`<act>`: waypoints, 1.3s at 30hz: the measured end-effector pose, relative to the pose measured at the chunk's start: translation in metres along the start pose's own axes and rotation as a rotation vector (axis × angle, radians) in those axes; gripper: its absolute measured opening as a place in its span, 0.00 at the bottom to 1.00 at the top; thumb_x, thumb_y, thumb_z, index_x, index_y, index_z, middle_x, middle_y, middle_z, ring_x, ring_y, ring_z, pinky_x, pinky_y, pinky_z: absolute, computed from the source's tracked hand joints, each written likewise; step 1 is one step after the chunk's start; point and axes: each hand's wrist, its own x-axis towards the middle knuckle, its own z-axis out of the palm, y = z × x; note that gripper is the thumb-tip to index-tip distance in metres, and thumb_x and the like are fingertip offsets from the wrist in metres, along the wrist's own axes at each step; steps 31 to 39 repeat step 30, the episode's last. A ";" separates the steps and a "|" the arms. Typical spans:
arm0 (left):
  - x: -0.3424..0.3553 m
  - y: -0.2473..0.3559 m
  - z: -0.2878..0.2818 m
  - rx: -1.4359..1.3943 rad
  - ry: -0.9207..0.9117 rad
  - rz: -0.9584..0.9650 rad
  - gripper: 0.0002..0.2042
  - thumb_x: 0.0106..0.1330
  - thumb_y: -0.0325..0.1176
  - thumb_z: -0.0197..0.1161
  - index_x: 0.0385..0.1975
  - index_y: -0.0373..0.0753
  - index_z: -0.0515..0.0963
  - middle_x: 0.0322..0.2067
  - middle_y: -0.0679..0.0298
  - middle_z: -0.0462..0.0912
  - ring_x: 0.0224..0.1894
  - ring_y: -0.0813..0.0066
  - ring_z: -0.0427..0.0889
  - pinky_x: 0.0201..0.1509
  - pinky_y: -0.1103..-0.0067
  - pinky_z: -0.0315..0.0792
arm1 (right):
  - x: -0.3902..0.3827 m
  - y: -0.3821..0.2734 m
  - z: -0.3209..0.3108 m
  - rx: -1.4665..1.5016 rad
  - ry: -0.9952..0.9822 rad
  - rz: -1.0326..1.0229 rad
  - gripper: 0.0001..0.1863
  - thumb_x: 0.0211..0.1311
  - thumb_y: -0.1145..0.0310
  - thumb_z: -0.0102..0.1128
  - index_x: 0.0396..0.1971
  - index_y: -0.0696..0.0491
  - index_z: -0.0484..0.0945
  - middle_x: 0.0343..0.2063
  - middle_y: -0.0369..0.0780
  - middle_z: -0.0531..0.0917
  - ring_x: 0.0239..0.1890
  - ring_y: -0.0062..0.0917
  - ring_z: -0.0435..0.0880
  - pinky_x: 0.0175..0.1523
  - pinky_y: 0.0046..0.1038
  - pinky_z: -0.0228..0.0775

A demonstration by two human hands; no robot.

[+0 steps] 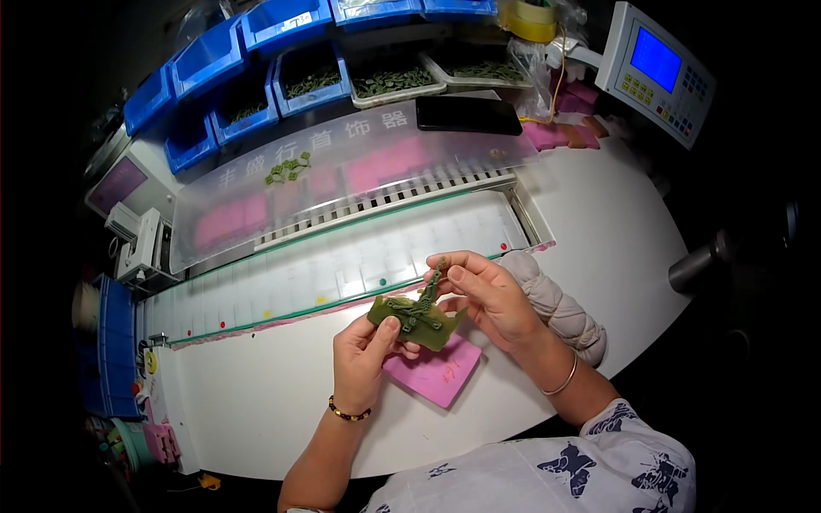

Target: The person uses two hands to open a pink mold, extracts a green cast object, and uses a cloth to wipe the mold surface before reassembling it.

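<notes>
Over the white worktable, my left hand (362,357) grips an olive-green flat slab (439,338), thumb on top; it looks like a soft mold half. On the slab lies a darker green branching piece (425,301), like a wax casting, its narrow end rising off the slab. My right hand (499,301) pinches that raised end between thumb and fingers. Beneath both hands a pink square block (446,378) with handwritten marks rests on the tabletop. Small green pieces (289,168) lie further off, on a translucent cover.
A long glass-topped light panel (359,272) runs across the table behind my hands. Blue bins (310,81) and trays of green pieces (393,81) stand at the back. A black phone (469,114) rests on the cover (248,195). Right are a grey cloth roll (560,312) and a keypad display (658,73).
</notes>
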 end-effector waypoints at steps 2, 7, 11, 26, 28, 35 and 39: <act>0.000 0.000 0.000 -0.001 0.001 -0.004 0.14 0.72 0.32 0.54 0.48 0.26 0.75 0.33 0.57 0.82 0.30 0.77 0.82 0.34 0.81 0.78 | 0.000 0.000 0.000 0.003 0.011 -0.005 0.16 0.72 0.67 0.49 0.55 0.58 0.71 0.45 0.37 0.79 0.45 0.17 0.78 0.47 0.21 0.73; -0.001 0.000 0.001 0.006 0.008 -0.027 0.14 0.72 0.32 0.54 0.47 0.26 0.75 0.34 0.57 0.83 0.29 0.76 0.82 0.34 0.80 0.79 | -0.001 0.000 0.000 -0.001 0.045 -0.011 0.15 0.72 0.69 0.49 0.54 0.58 0.72 0.44 0.38 0.79 0.44 0.17 0.78 0.47 0.22 0.74; 0.000 -0.002 -0.001 0.020 -0.003 -0.032 0.14 0.72 0.32 0.53 0.48 0.26 0.74 0.34 0.56 0.83 0.29 0.75 0.82 0.33 0.80 0.79 | -0.001 0.000 -0.001 -0.015 0.055 -0.015 0.14 0.71 0.69 0.51 0.52 0.58 0.73 0.43 0.37 0.80 0.43 0.18 0.78 0.46 0.22 0.74; -0.001 0.006 -0.003 -0.066 -0.017 -0.087 0.15 0.71 0.32 0.54 0.49 0.26 0.73 0.33 0.56 0.83 0.26 0.75 0.82 0.29 0.81 0.78 | 0.000 0.002 -0.003 -0.009 0.078 0.000 0.10 0.70 0.69 0.52 0.47 0.57 0.75 0.39 0.37 0.80 0.40 0.18 0.81 0.43 0.20 0.77; 0.000 0.006 -0.002 -0.120 -0.016 -0.089 0.15 0.71 0.31 0.54 0.49 0.26 0.73 0.32 0.57 0.82 0.25 0.75 0.81 0.29 0.81 0.78 | 0.000 0.002 -0.004 -0.011 0.077 0.002 0.10 0.70 0.69 0.53 0.46 0.57 0.75 0.39 0.37 0.80 0.40 0.18 0.81 0.43 0.20 0.77; 0.000 0.008 -0.001 -0.199 -0.023 -0.110 0.20 0.71 0.32 0.56 0.58 0.28 0.66 0.34 0.56 0.82 0.27 0.75 0.82 0.30 0.81 0.79 | 0.000 0.004 -0.007 -0.021 0.114 -0.019 0.10 0.69 0.69 0.54 0.46 0.57 0.75 0.38 0.37 0.80 0.40 0.19 0.81 0.44 0.20 0.77; 0.000 0.008 -0.001 -0.199 -0.023 -0.110 0.20 0.71 0.32 0.56 0.58 0.28 0.66 0.34 0.56 0.82 0.27 0.75 0.82 0.30 0.81 0.79 | 0.000 0.004 -0.007 -0.021 0.114 -0.019 0.10 0.69 0.69 0.54 0.46 0.57 0.75 0.38 0.37 0.80 0.40 0.19 0.81 0.44 0.20 0.77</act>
